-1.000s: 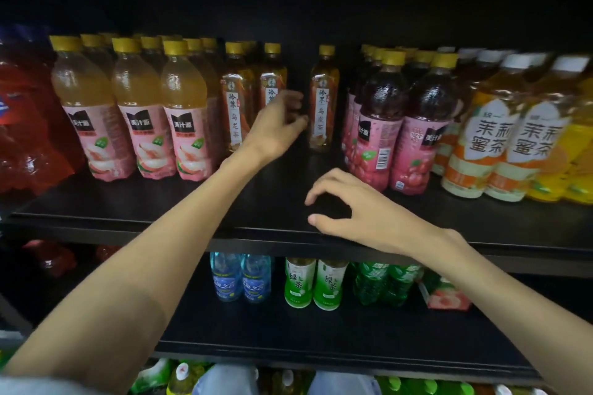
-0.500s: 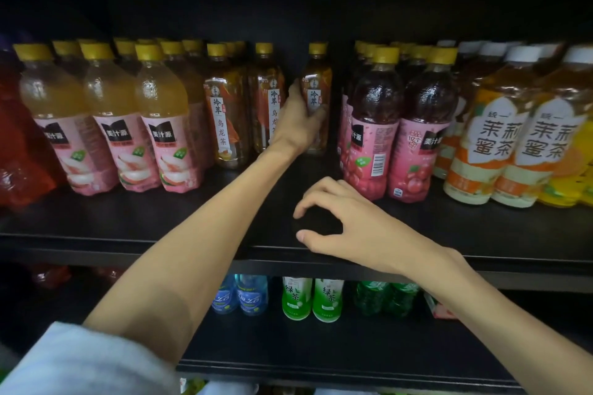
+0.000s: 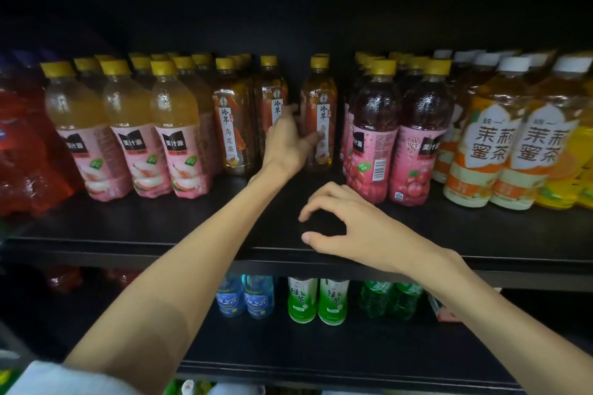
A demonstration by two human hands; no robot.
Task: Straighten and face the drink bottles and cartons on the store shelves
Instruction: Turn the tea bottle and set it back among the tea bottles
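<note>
Head view: left hand (image 3: 288, 141) grips lone oolong tea bottle (image 3: 318, 112), thumb across label, bottle upright at back of upper shelf (image 3: 160, 234). Right hand (image 3: 349, 228) rests on shelf front, fingers loosely curled, holding nothing.

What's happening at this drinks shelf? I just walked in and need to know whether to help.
A person is facing up the drinks. Their left hand reaches to the back of the upper shelf and grips an oolong tea bottle that stands alone in a gap, set back behind the front row. Their right hand rests on the shelf's front edge, fingers loosely curled, holding nothing. The peach drinks and red juice bottles on either side already stand further forward.
</note>
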